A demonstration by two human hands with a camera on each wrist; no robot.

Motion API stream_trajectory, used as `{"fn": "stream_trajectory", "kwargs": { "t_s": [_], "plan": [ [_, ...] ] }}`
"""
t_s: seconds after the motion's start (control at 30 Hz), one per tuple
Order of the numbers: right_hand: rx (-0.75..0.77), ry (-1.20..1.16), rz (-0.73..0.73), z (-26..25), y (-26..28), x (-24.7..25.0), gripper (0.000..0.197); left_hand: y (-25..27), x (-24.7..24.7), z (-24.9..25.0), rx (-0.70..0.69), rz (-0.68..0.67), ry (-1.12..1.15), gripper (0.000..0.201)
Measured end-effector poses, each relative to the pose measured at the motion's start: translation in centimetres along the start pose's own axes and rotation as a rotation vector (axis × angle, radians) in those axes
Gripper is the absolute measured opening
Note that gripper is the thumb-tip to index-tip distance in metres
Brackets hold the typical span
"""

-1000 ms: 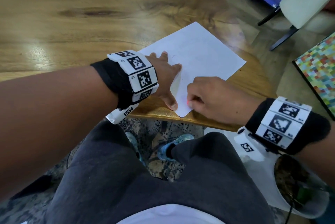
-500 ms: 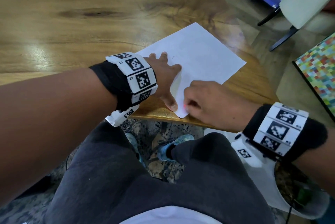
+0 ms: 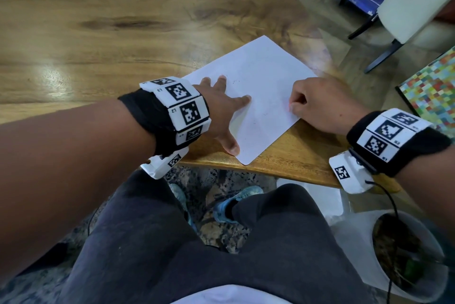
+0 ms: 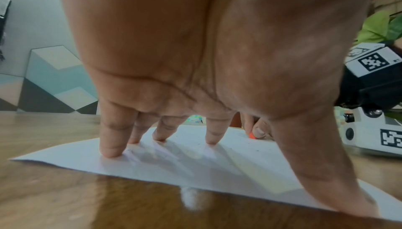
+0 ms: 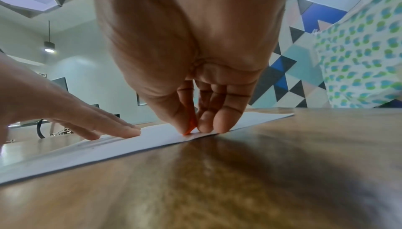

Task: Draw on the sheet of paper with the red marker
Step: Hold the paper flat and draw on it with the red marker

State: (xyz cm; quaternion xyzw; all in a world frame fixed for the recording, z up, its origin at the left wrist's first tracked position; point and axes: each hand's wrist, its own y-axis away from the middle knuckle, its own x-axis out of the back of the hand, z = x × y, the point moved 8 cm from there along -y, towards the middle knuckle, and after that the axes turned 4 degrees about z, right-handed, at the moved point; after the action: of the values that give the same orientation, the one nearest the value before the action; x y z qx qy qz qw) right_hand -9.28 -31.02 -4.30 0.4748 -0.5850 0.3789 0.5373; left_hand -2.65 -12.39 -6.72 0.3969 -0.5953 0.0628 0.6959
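Observation:
A white sheet of paper (image 3: 261, 75) lies at an angle near the front edge of the wooden table (image 3: 110, 33). My left hand (image 3: 230, 116) rests flat on the sheet's left side, and its spread fingers (image 4: 109, 146) press the paper (image 4: 217, 167) down. My right hand (image 3: 294, 107) sits at the sheet's right edge, thumb and fingers pinched round the red marker (image 5: 188, 130). Only the marker's red tip (image 3: 288, 106) shows, touching the paper (image 5: 108, 146); the hand hides the rest. The same tip (image 4: 251, 135) appears behind my left thumb.
The table's front edge (image 3: 295, 173) runs just below the sheet, with my legs under it. A white chair (image 3: 406, 3) stands at the far right, and a multicoloured mat (image 3: 433, 92) lies on the floor. A potted plant (image 3: 403, 262) sits by my right wrist.
My right hand with the marker has moved from the sheet's near corner to the right and away, along the right edge. The left hand has stayed pressed on the paper.

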Motion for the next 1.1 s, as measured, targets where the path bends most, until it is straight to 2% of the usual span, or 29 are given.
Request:
{"fn": "stream_trajectory", "kwargs": {
  "t_s": [0.17,0.3,0.4,0.5,0.6,0.7,0.77,0.97,1.03,1.1],
  "plan": [
    [0.068,-0.024,-0.02,-1.2,1.2,-0.4,0.011,0.7,-0.4,-0.1,0.002,-0.014,0.003,0.124],
    [0.171,-0.032,-0.057,-4.0,3.0,-0.6,0.011,1.0,0.0,-0.3,-0.03,0.058,0.003,0.1],
    [0.311,-0.039,-0.113,-7.9,4.6,-1.6,0.009,1.1,0.3,-0.2,-0.041,0.107,-0.011,0.089],
    [0.322,-0.025,-0.131,-8.3,3.7,-1.9,0.009,0.9,0.7,0.0,-0.027,0.112,-0.049,0.096],
    [0.182,-0.015,-0.083,-5.1,0.6,-0.7,0.008,0.5,0.9,-0.3,-0.004,0.098,-0.083,0.113],
    [0.075,0.041,-0.066,-2.7,-1.1,0.2,0.011,0.1,1.0,-0.4,-0.012,0.094,-0.103,0.118],
    [0.089,0.044,-0.068,-3.1,-1.0,0.0,0.011,0.0,0.8,-0.4,-0.032,0.082,-0.08,0.119],
    [0.324,-0.001,-0.173,-8.5,2.7,-2.0,0.011,-0.6,0.7,-0.3,-0.057,0.076,-0.068,0.118],
    [0.305,0.002,-0.162,-7.9,2.2,-1.7,0.01,-0.6,0.8,-0.3,-0.061,0.078,-0.08,0.118],
    [0.207,0.0,-0.118,-5.8,0.7,-0.8,0.01,-0.5,0.7,-0.4,-0.064,0.081,-0.089,0.121]
  ]
}}
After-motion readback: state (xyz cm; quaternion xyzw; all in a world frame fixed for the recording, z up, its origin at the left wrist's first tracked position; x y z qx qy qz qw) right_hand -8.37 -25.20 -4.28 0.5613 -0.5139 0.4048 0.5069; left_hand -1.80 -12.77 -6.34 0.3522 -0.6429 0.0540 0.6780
